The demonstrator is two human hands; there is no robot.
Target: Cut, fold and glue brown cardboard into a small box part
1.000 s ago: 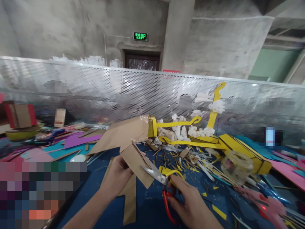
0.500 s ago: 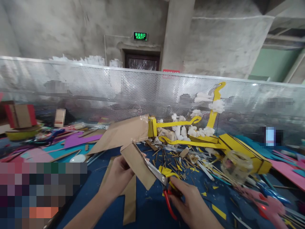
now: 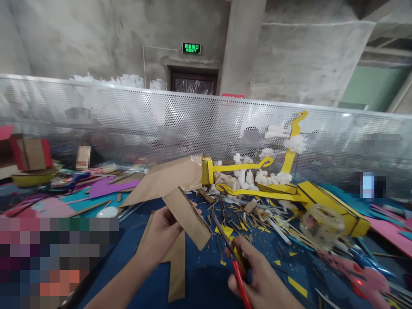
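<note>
My left hand [image 3: 167,234] is closed on a rectangular brown cardboard piece [image 3: 188,219], tilted above the table, with some fingertips behind it. In my right hand [image 3: 254,270] is a pair of scissors [image 3: 235,259] with red and yellow handles. The blades point up and to the left, just right of the cardboard and apart from it. Beneath my left hand, more brown cardboard [image 3: 177,279] lies on the blue table surface [image 3: 206,283].
Scraps litter the middle. Yellow craft shapes [image 3: 331,206] with white tufts [image 3: 277,177] stand behind. At right are a clear jar [image 3: 322,227] and a pink glue gun [image 3: 363,274]. Coloured sheets [image 3: 106,187] lie left, before a perforated metal barrier [image 3: 193,116].
The scissors have come away from the cardboard's right edge, moving right and turning in my right hand. The cardboard stays in my left hand, almost unmoved.
</note>
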